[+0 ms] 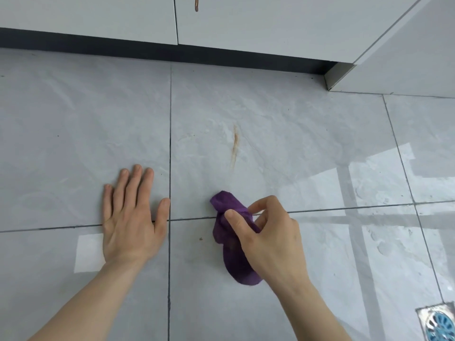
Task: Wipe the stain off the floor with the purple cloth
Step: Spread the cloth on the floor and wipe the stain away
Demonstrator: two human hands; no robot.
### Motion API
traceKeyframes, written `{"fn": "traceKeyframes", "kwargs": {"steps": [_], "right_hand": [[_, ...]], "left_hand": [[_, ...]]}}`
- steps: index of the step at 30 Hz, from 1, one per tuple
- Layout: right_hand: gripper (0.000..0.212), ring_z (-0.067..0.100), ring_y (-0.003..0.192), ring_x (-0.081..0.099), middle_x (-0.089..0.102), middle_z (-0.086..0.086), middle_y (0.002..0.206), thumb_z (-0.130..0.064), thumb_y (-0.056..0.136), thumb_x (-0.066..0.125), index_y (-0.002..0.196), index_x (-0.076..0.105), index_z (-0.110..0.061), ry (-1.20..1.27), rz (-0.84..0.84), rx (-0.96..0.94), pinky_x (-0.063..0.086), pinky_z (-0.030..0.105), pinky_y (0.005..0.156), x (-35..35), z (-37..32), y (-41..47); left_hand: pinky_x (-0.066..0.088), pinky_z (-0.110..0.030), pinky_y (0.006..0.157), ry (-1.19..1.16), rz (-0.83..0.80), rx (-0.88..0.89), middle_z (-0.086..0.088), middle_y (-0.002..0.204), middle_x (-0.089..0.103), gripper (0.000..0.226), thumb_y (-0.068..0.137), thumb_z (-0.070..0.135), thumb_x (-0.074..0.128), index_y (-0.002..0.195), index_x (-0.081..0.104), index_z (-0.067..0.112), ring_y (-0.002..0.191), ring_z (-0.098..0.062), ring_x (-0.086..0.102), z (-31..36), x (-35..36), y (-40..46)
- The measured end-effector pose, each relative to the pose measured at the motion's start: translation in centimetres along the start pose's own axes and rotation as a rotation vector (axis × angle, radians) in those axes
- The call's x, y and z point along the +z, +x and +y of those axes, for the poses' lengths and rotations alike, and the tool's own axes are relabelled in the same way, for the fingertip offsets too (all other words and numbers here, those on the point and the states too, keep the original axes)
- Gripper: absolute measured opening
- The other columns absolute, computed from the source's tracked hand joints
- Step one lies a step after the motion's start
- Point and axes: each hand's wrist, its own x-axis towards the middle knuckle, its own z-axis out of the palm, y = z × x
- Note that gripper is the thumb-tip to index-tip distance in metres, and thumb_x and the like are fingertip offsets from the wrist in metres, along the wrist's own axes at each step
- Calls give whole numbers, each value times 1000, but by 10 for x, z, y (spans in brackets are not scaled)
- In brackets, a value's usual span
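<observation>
A thin brown stain (234,146) streaks the grey floor tile, running roughly away from me. The purple cloth (232,249) lies bunched on the floor nearer to me than the stain. My right hand (269,236) pinches the cloth between thumb and fingers, with part of the cloth hidden under the palm. My left hand (131,219) rests flat on the tile to the left, fingers spread, holding nothing.
White cabinet doors (246,23) with a dark kickboard (172,54) run along the far edge. A white wall corner (403,70) stands at the right. A floor drain (439,322) sits at the bottom right. A small brown speck (201,239) lies near the cloth.
</observation>
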Motion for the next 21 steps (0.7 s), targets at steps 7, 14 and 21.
{"fn": "traceKeyframes", "kwargs": {"steps": [7, 14, 21], "right_hand": [[51, 17, 141, 44, 60, -6, 133, -52, 89, 69, 130, 60, -24, -212, 93, -549, 39, 42, 114, 50, 36, -12], [61, 30, 159, 8, 28, 4, 167, -62, 101, 43, 155, 34, -37, -562, -86, -801, 17, 64, 122, 83, 64, 26], [57, 29, 157, 16, 30, 7, 166, -51, 102, 49, 154, 40, -28, -507, 112, -670, 15, 54, 126, 93, 25, 119]], "left_hand": [[8, -49, 128, 5, 1, 1, -1, 170, 20, 69, 99, 51, 29, 160, 21, 20, 159, -19, 8, 0, 0, 0], [10, -51, 128, 0, 7, 7, -4, 169, 25, 70, 98, 50, 33, 160, 25, 19, 159, -22, 13, -1, 1, 1], [13, -53, 127, -16, -15, -41, -4, 169, 25, 71, 97, 50, 32, 160, 25, 17, 159, -23, 14, -9, 6, 29]]}}
